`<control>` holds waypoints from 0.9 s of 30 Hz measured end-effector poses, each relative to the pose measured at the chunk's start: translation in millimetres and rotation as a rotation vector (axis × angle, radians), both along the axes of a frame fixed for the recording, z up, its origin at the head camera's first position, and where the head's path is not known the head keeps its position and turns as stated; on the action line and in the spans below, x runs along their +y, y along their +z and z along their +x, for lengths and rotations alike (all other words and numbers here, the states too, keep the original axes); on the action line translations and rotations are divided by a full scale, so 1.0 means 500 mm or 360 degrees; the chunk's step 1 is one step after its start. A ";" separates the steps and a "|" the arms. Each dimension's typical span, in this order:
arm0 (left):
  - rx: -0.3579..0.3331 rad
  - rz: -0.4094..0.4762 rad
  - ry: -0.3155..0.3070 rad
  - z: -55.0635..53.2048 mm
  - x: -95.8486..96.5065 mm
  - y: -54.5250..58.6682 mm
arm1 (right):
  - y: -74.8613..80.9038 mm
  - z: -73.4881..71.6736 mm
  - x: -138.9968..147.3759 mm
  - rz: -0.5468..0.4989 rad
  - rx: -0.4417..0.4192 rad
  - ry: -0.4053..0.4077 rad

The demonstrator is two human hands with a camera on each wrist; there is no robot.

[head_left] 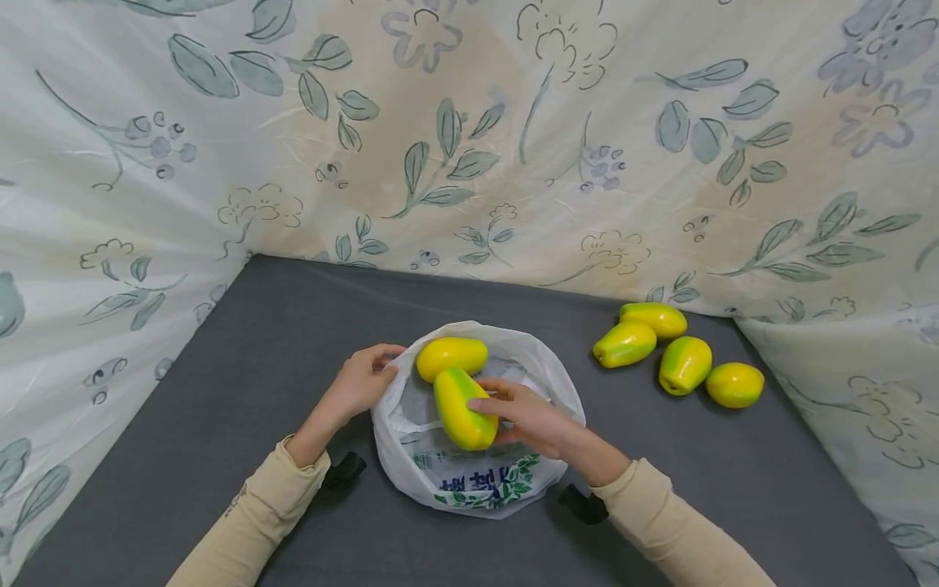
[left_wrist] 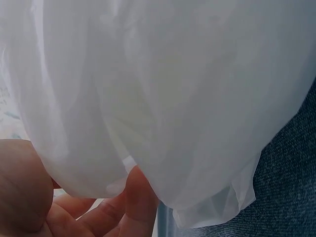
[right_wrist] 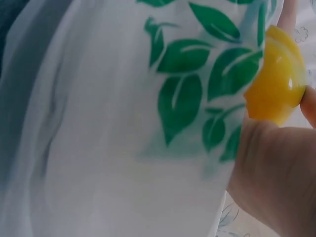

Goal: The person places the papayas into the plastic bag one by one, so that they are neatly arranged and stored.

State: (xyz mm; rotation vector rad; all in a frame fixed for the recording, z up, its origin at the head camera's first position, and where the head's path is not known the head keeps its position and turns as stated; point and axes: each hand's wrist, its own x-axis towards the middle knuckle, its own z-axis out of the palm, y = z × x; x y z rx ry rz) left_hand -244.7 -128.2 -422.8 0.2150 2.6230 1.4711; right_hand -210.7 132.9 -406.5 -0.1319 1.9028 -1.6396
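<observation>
A white plastic bag (head_left: 480,509) with green leaf print and dark lettering stands with its mouth spread wide. My left hand (head_left: 359,381) pinches the bag's left rim; in the left wrist view its fingers (left_wrist: 140,200) curl at the plastic. Over the bag's mouth, my right hand (head_left: 535,420) grips a yellow-green papaya (head_left: 464,412) by its right side. Another papaya (head_left: 451,359) lies at the far left inside the bag, partly behind the held one. The right wrist view shows a yellow papaya (right_wrist: 279,74) beyond the bag's printed wall, which hides much of the hand.
Several more papayas (head_left: 685,367) lie grouped on the dark grey tabletop (head_left: 293,326) to the right of the bag. Floral cloth (head_left: 455,163) hangs behind the table and along both sides.
</observation>
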 end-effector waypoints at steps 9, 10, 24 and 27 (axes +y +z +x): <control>0.0022 -0.0013 0.0008 -0.001 0.001 -0.003 | -0.009 0.004 -0.029 0.0006 0.0008 0.0009; 0.0028 -0.0021 0.0010 -0.001 0.001 -0.004 | -0.009 0.004 -0.033 0.0003 0.0007 0.0008; 0.0026 -0.0051 0.0021 -0.004 0.000 0.000 | -0.021 0.005 -0.073 -0.0035 -0.0009 0.0081; 0.0021 -0.0044 0.0018 -0.004 0.000 0.001 | -0.022 0.006 -0.082 -0.0034 -0.0027 0.0063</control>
